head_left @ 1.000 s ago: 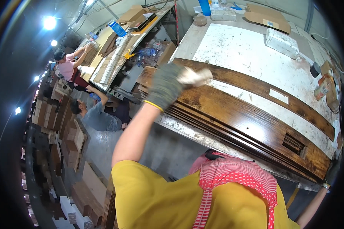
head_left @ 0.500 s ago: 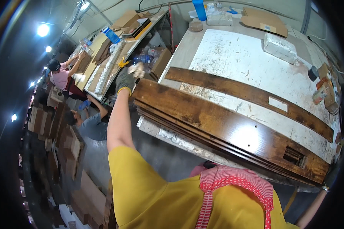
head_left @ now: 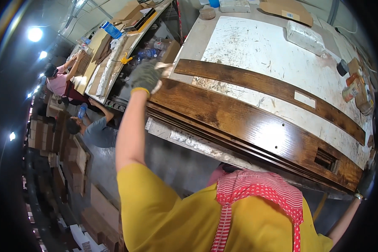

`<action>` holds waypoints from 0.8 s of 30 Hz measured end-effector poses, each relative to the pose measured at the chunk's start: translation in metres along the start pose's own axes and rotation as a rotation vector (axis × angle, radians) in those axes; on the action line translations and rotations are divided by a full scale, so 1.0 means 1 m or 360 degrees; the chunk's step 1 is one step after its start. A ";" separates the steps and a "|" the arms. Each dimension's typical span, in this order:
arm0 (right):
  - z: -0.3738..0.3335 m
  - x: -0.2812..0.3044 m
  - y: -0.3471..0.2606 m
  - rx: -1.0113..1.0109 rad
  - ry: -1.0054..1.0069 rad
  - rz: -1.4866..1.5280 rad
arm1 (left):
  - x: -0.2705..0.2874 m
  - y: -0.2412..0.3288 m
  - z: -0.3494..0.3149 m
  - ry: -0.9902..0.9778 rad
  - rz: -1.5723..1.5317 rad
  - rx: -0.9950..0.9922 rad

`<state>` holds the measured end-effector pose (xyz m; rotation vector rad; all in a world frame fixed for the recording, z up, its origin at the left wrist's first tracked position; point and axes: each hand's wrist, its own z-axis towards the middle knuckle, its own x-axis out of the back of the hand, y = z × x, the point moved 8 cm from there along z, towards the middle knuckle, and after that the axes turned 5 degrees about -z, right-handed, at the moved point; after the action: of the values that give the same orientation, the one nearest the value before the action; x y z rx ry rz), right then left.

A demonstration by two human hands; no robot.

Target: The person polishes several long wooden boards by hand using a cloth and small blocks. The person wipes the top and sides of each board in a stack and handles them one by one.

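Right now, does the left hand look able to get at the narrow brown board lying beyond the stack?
Probably yes: the left hand is near the left end of the narrow brown board, and nothing visible blocks the way, though the pale cloth in hand could hamper its grip.

No wording could be read. Toward one o'clock, a flat brown cardboard sheet (head_left: 277, 7) bore a small white rectangular label (head_left: 290, 15); between two and three, a small cylindrical bottle (head_left: 351, 91) carried illegible print.

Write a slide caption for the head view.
Gloved left hand with pale cloth at one end of stacked brown boards, right hand at the other.
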<state>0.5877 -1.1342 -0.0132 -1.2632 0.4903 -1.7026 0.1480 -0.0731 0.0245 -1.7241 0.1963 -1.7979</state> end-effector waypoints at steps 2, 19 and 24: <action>-0.004 -0.031 -0.042 -0.0090 0.0085 -0.0079 | 0.058 -0.020 -0.003 -0.0284 -0.0533 0.0763; -0.001 0.004 0.019 -0.0137 -0.0012 -0.0021 | 0.169 0.179 0.030 0.0333 -0.1675 -0.0227; -0.012 -0.004 -0.049 0.0270 0.0194 -0.0354 | 0.244 0.244 0.042 0.0395 -0.1183 -0.0960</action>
<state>0.5551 -1.1094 0.0171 -1.1289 0.2765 -1.9720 0.2831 -0.3818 0.1105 -2.1569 0.2370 -2.7087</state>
